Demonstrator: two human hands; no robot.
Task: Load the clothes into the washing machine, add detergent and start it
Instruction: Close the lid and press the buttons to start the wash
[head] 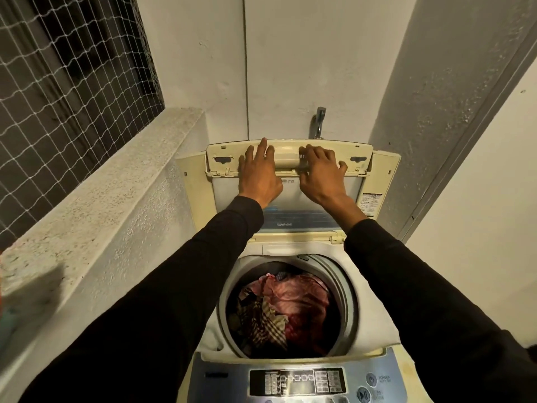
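With the drum [286, 311] already full of pink and checked clothes [287, 303], your two hands sit on the raised, folded lid [290, 181] at the back of the washing machine [293, 379]. The left hand [258, 173] lies flat, fingers straight against the cream handle edge; the right hand [322, 170] curls its fingers over that same edge, so its grip is on the lid itself. The step looks like lowering the lid: bring it down evenly with both hands and keep your sleeves out of the hinge fold. No detergent is visible here. A tap [319, 122] juts from the wall just behind the lid, a netted window [66, 91] stands left, and the control panel [299, 385] waits nearest you.
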